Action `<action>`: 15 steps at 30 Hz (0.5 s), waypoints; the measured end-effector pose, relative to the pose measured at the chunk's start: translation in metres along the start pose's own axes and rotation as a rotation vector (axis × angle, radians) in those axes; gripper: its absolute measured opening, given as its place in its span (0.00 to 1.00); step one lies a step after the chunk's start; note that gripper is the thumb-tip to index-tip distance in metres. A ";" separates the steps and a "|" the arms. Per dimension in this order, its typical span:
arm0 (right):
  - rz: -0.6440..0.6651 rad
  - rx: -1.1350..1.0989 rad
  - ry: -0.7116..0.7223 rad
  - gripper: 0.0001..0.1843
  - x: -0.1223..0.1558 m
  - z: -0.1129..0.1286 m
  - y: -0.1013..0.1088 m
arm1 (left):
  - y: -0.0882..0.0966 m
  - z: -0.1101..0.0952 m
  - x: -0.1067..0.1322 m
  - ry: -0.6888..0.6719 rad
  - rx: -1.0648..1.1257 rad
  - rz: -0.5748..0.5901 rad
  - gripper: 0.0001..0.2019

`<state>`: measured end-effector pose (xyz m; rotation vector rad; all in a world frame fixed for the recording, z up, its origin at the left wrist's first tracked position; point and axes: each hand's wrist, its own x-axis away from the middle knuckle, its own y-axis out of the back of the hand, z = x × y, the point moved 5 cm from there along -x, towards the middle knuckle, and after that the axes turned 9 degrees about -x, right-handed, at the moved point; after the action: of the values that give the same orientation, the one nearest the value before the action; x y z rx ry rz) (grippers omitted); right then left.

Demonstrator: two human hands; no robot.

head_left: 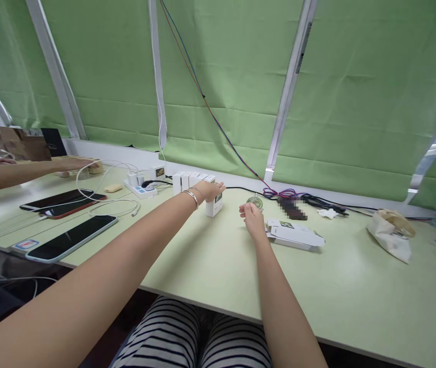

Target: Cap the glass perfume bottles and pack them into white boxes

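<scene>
My left hand [211, 190] reaches forward and rests on top of a small white box [214, 205], the nearest of a row of several white boxes [189, 180] by the window sill; its fingers curl over the box top. A bracelet sits on that wrist. My right hand [251, 215] hovers just right of the box with its fingers loosely curled, holding nothing that I can see. A small round glass item [256, 202] lies just behind it. Flat unfolded white cartons [294, 234] lie at its right side.
Three phones [71, 236] lie at the left with white cables and a power strip [140, 190]. Another person's arms [19, 171] reach across the far left. A cloth bag [392, 235] and bottles sit at right. Dark cables run along the sill. The pale green table edge [241, 314] is close to my lap.
</scene>
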<state>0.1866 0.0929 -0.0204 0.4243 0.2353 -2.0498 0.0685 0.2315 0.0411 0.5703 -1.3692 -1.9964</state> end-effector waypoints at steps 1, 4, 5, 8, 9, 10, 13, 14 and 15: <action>0.005 0.000 0.005 0.16 0.000 0.000 -0.001 | 0.000 -0.001 0.002 -0.008 -0.014 -0.011 0.27; 0.015 0.005 0.030 0.15 0.000 0.001 -0.002 | -0.001 -0.009 0.006 -0.030 -0.066 -0.062 0.18; 0.018 0.008 0.039 0.15 0.000 0.001 -0.002 | -0.001 -0.012 0.008 -0.035 -0.085 -0.078 0.17; 0.034 0.024 0.061 0.15 -0.001 0.000 -0.003 | -0.001 -0.021 0.010 -0.034 -0.137 -0.121 0.14; 0.040 0.030 0.065 0.15 -0.001 -0.001 -0.004 | -0.001 -0.023 0.010 -0.027 -0.151 -0.135 0.14; 0.046 0.036 0.069 0.15 -0.001 -0.002 -0.004 | -0.002 -0.025 0.011 -0.018 -0.164 -0.152 0.13; 0.061 0.052 0.073 0.15 -0.001 -0.003 -0.005 | -0.005 -0.026 0.009 0.024 -0.192 -0.204 0.14; 0.065 0.056 0.071 0.15 0.000 -0.004 -0.005 | -0.007 -0.026 0.008 0.041 -0.197 -0.221 0.14; 0.069 0.059 0.069 0.14 0.000 -0.004 -0.005 | -0.009 -0.025 0.006 0.058 -0.199 -0.237 0.15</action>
<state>0.1827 0.0970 -0.0238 0.5335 0.1993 -1.9798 0.0785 0.2131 0.0237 0.7185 -1.0937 -2.2544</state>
